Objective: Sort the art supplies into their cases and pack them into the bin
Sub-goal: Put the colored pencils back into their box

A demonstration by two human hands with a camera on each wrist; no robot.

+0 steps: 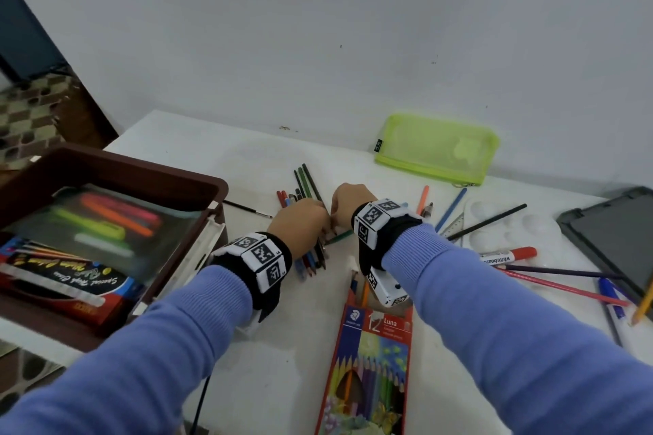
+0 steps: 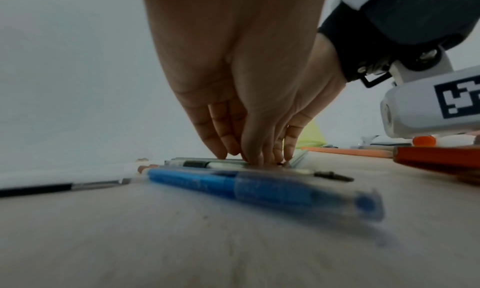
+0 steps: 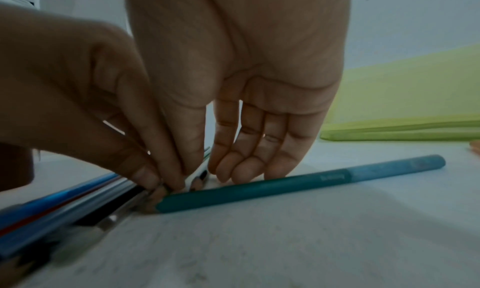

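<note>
A row of pens and pencils [image 1: 311,259] lies side by side mid-table. My left hand [image 1: 300,222] bends over it, thumb and fingertips [image 2: 221,147] pinching the far pens of the row; a blue pen [image 2: 259,188] lies nearest the left wrist camera. My right hand [image 1: 349,201] is just to the right, fingers [image 3: 259,159] straight and pointing down, tips on the table behind a teal-green pencil [image 3: 298,181], thumb against the row. An open orange pencil box [image 1: 374,346] lies near me. A brown bin [image 1: 219,191] at left holds packed cases.
A lime mesh pouch [image 1: 438,152] lies by the wall. Loose pencils [image 1: 487,221], a red-capped whiteboard marker [image 1: 509,254] and a white palette [image 1: 494,240] are scattered at right, beside a grey case [image 1: 615,233]. A thin brush [image 1: 247,209] lies by the bin.
</note>
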